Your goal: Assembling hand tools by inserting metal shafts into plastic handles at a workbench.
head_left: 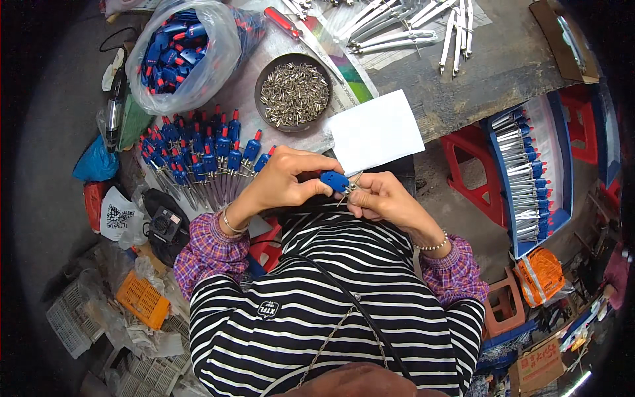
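My left hand (286, 177) pinches a small blue plastic handle (335, 181) between thumb and forefinger. Against its right end, thumb and fingers of my right hand (389, 200) close on a thin metal part (353, 188) with a crossing pin; how the two join is too small to tell. Left of my hands, a cluster of blue handles (209, 162) with red tips and metal shafts is fanned out. A dark round bowl (258, 99) of small metal pins (294, 94) sits beyond my hands. White paper (378, 135) lies just past my right hand.
A plastic bag (228, 46) of blue and red parts stands at the far left. A red-handled tool (283, 23) and white metal pieces (390, 26) lie farther back. On the right, a blue tray (562, 198) of shafted handles rests beside red stools (473, 178).
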Tool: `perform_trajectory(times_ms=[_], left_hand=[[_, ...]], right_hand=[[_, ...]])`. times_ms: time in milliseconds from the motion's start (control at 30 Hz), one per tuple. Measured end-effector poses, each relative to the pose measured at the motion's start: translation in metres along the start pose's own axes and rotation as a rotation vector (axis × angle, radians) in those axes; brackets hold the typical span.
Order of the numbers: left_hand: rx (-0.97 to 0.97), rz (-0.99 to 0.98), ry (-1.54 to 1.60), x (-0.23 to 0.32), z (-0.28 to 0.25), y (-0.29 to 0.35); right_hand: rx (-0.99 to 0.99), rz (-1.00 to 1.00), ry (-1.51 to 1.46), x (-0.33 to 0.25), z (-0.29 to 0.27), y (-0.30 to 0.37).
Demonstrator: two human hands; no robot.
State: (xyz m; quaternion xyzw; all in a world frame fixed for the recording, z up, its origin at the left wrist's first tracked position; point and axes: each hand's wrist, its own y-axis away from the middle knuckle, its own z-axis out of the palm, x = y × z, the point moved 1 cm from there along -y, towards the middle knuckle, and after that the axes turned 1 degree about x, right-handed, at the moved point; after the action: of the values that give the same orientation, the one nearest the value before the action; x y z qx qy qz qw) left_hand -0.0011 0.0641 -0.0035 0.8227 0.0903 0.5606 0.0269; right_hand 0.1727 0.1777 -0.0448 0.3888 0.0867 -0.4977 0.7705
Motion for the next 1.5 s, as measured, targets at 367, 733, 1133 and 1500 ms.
perform_trajectory(times_ms=[367,733,1133,1500], left_hand=[[0.019,-0.022,0.027,-0.0011,0.0002,-0.0007],[-0.011,-0.054,0.032,-0.0032,-0.0033,-0.0014],[0.002,-0.035,0.042,-0.0023,-0.002,0.0014],[-0.006,-0.018,-0.017,-0.0028,-0.002,0.0026]], right_hand=[[0.027,0.031,0.009,-0.0026,-0.0004,-0.0011],[-0.004,0.037,0.019,-0.0048,-0.0005,-0.0021],[-0.001,0.001,0.001,-0.0011,0.0029,-0.0002],[0.023,-0.028,0.081,-0.0007,0.0033,0.0003]])
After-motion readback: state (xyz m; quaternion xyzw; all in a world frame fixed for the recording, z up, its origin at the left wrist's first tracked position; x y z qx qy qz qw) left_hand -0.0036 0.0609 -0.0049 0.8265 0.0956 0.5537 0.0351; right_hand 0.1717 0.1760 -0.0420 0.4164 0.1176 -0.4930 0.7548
